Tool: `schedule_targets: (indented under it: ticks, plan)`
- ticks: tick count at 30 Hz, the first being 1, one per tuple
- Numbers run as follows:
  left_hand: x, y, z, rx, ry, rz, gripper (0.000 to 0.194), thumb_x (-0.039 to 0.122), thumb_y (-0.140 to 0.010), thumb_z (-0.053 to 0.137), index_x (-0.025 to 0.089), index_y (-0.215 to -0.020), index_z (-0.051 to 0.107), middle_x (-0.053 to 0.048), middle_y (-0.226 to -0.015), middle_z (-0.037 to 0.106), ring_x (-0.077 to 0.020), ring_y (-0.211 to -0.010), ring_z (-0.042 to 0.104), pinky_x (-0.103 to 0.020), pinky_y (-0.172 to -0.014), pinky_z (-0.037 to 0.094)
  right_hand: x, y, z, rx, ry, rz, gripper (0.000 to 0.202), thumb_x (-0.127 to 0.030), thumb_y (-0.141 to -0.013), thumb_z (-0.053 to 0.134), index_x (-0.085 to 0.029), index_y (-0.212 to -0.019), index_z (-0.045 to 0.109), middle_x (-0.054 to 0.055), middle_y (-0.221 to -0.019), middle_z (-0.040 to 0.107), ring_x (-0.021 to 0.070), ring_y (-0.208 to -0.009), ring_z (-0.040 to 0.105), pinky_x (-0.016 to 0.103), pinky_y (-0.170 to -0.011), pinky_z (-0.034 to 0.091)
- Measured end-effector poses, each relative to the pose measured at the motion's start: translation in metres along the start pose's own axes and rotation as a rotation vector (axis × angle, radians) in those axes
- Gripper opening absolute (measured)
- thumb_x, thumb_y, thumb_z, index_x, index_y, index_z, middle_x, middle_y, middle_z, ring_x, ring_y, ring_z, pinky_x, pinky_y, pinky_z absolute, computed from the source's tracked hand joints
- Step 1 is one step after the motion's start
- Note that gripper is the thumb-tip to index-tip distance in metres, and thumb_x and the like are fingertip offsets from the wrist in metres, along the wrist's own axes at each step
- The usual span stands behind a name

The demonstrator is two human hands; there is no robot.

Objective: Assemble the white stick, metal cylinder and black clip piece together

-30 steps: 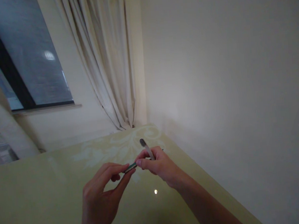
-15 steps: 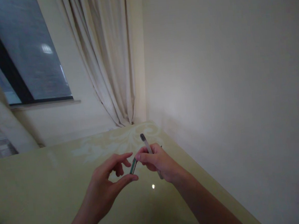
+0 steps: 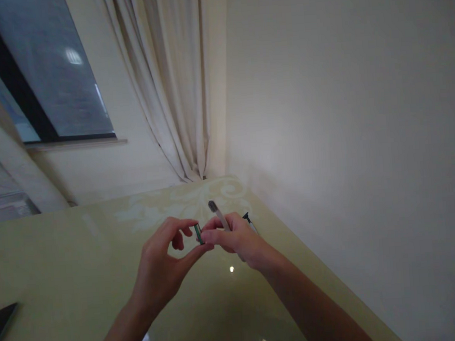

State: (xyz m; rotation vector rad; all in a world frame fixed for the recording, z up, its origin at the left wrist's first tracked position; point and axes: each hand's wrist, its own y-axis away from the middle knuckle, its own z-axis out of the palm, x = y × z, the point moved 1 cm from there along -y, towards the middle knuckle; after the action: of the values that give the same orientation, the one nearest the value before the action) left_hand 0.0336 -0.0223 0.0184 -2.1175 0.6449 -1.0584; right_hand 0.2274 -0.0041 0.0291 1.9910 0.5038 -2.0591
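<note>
A small green piece with dark edges (image 3: 198, 234) is held up between both hands. My left hand (image 3: 167, 258) pinches it, index finger at its top end and thumb at its lower end. The thumb and fingertips of my right hand (image 3: 232, 237) touch its right side. Through my right hand also runs a pale, thin stick-like tool with a dark bristly tip (image 3: 213, 206), which points up and to the left. Both hands are above a glossy yellow-green table (image 3: 62, 265).
Behind my right hand a small black and white object (image 3: 250, 222) lies on the table. A dark flat item (image 3: 1, 324) is at the left edge. Beyond the table are a curtain (image 3: 183, 90), a window (image 3: 48, 63) and a plain wall (image 3: 345, 131) on the right.
My left index finger has closed onto the green piece, which has turned more upright. The view has shifted, showing more of the dark flat item and the black and white object.
</note>
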Motion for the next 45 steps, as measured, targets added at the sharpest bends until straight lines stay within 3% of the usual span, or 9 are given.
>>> schedule_targets:
  ticks: [4, 9, 14, 18, 21, 25, 28, 45]
  plan:
    - [0.005, 0.0, 0.001, 0.011, -0.064, 0.091, 0.026, 0.033, -0.092, 0.08, 0.024, -0.115, 0.071, 0.003, -0.082, 0.062, -0.0113, -0.065, 0.055, -0.023, -0.062, 0.049, 0.0, 0.002, 0.005, 0.042, 0.081, -0.052, 0.027, -0.039, -0.075, 0.088, -0.017, -0.074, 0.072, -0.003, -0.067, 0.06, 0.0114, -0.064, 0.049, 0.026, -0.061, 0.034]
    - [0.006, -0.001, 0.0, -0.038, 0.0, 0.096, 0.034, 0.027, -0.09, 0.082, 0.024, -0.122, 0.07, 0.003, -0.086, 0.063, -0.0104, -0.067, 0.055, -0.022, -0.064, 0.049, -0.001, 0.001, 0.006, 0.029, 0.073, -0.045, 0.03, -0.042, -0.075, 0.088, -0.017, -0.071, 0.071, -0.003, -0.065, 0.058, 0.012, -0.064, 0.048, 0.028, -0.062, 0.033]
    - [-0.001, -0.003, -0.002, -0.091, 0.097, 0.06, 0.031, 0.03, -0.092, 0.08, 0.027, -0.121, 0.072, 0.004, -0.086, 0.064, -0.0097, -0.065, 0.054, -0.023, -0.065, 0.049, -0.002, -0.001, 0.004, -0.046, 0.041, -0.046, 0.04, -0.053, -0.08, 0.087, -0.018, -0.073, 0.07, -0.005, -0.062, 0.05, 0.0116, -0.062, 0.044, 0.028, -0.062, 0.033]
    - [-0.007, -0.005, -0.003, -0.041, 0.069, -0.038, 0.032, 0.034, -0.088, 0.084, 0.027, -0.118, 0.075, 0.004, -0.086, 0.066, -0.0096, -0.063, 0.054, -0.024, -0.063, 0.049, 0.001, -0.002, -0.001, 0.024, 0.221, -0.147, 0.047, -0.06, -0.105, 0.055, -0.018, -0.096, 0.075, -0.003, -0.07, 0.052, 0.0131, -0.065, 0.046, 0.028, -0.064, 0.035]
    - [-0.01, -0.006, -0.002, -0.028, 0.073, -0.143, 0.034, 0.038, -0.083, 0.086, 0.026, -0.114, 0.077, 0.004, -0.083, 0.068, -0.0093, -0.058, 0.053, -0.023, -0.057, 0.047, -0.001, 0.002, -0.003, 0.149, 0.497, -0.27, 0.051, -0.049, -0.115, 0.035, -0.02, -0.105, 0.075, 0.002, -0.083, 0.064, 0.0152, -0.078, 0.056, 0.03, -0.075, 0.04]
    - [-0.011, -0.007, -0.001, -0.05, 0.133, -0.279, 0.036, 0.042, -0.079, 0.086, 0.024, -0.11, 0.079, 0.004, -0.078, 0.067, -0.0093, -0.055, 0.052, -0.023, -0.052, 0.045, -0.004, 0.005, -0.002, 0.149, 0.856, -0.35, 0.043, -0.042, -0.115, 0.041, -0.019, -0.098, 0.073, 0.004, -0.09, 0.07, 0.0172, -0.083, 0.061, 0.031, -0.078, 0.04]
    - [-0.011, -0.008, 0.0, -0.068, 0.158, -0.325, 0.038, 0.043, -0.077, 0.087, 0.023, -0.108, 0.08, 0.003, -0.077, 0.067, -0.009, -0.054, 0.051, -0.022, -0.051, 0.044, -0.003, 0.004, -0.005, 0.177, 0.981, -0.33, 0.04, -0.041, -0.114, 0.044, -0.02, -0.1, 0.075, 0.005, -0.091, 0.071, 0.0186, -0.084, 0.062, 0.031, -0.076, 0.039]
    - [-0.016, -0.008, -0.004, -0.116, 0.159, -0.359, 0.042, 0.046, -0.077, 0.086, 0.022, -0.111, 0.08, 0.002, -0.078, 0.068, -0.0097, -0.056, 0.053, -0.023, -0.053, 0.045, -0.003, 0.0, -0.012, 0.127, 0.949, -0.336, 0.037, -0.043, -0.113, 0.049, -0.021, -0.109, 0.079, 0.005, -0.095, 0.073, 0.0186, -0.089, 0.065, 0.03, -0.081, 0.042]
